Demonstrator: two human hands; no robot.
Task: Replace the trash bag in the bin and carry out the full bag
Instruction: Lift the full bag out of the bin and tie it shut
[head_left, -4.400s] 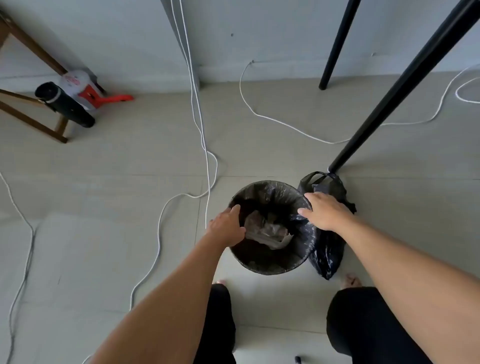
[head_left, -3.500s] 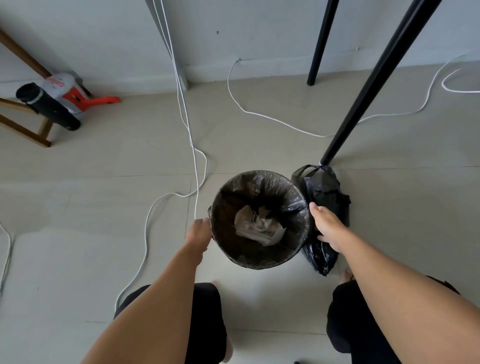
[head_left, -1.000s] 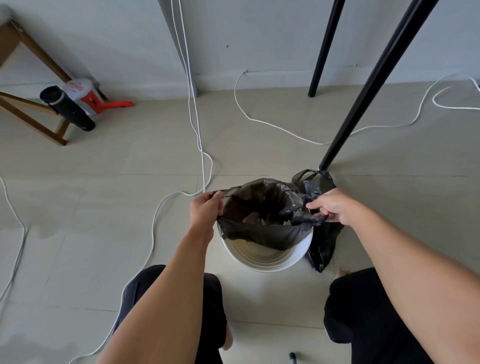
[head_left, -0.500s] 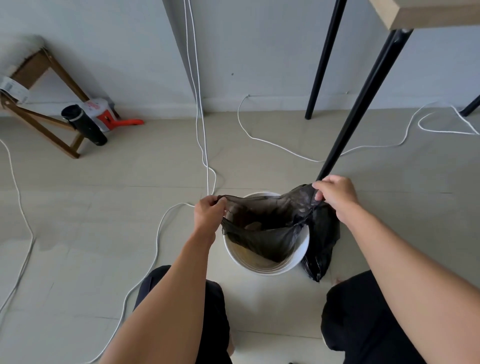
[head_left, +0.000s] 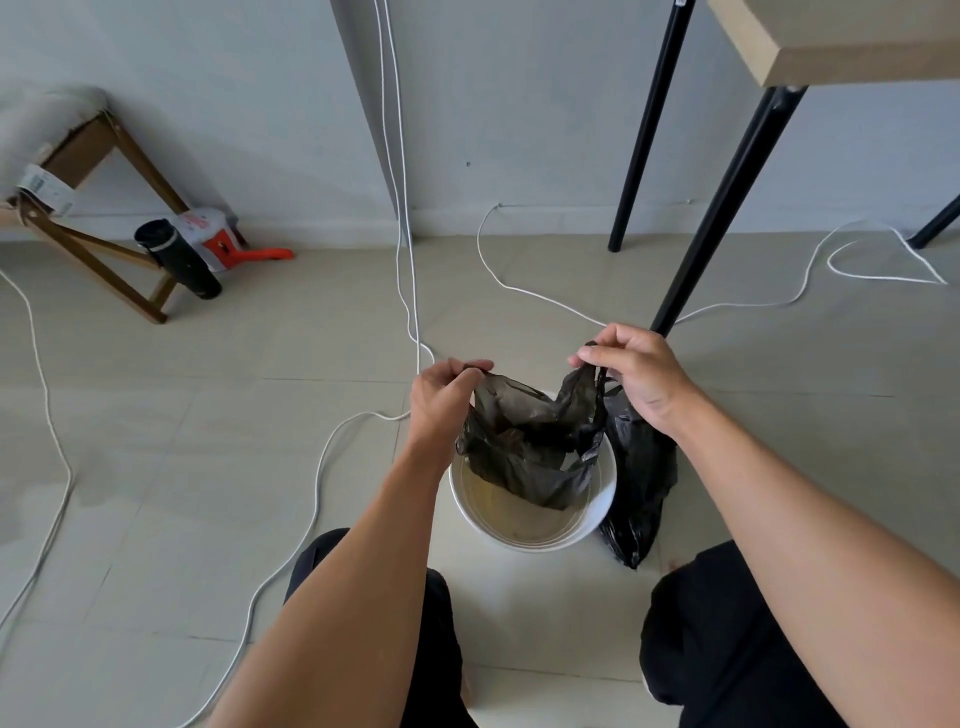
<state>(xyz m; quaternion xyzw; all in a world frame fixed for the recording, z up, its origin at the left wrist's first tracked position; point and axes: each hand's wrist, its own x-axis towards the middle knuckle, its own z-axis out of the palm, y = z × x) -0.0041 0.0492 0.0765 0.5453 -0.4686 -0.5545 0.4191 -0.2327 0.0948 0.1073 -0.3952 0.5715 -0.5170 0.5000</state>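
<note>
A round white bin (head_left: 597, 525) stands on the tiled floor in front of my knees. A thin black trash bag (head_left: 524, 447) hangs half lifted out of it, its bottom still inside the bin. My left hand (head_left: 441, 400) pinches the bag's left rim. My right hand (head_left: 634, 374) pinches the right rim, bunched between thumb and fingers. A second, knotted black bag (head_left: 641, 483) lies on the floor right of the bin, touching its side. What the lifted bag contains is hidden by its folds.
Black table legs (head_left: 722, 202) rise just behind my right hand, under a light wooden tabletop (head_left: 831, 41). White cables (head_left: 322, 462) trail across the floor on the left and behind. A wooden stool (head_left: 104, 228), a black bottle (head_left: 179, 260) and an orange-white tool (head_left: 223, 244) are far left.
Both hands went from the bin's sides to gripping the liner's rim, then raised it. The bag has come up out of the bin, baring the white rim and inner wall.
</note>
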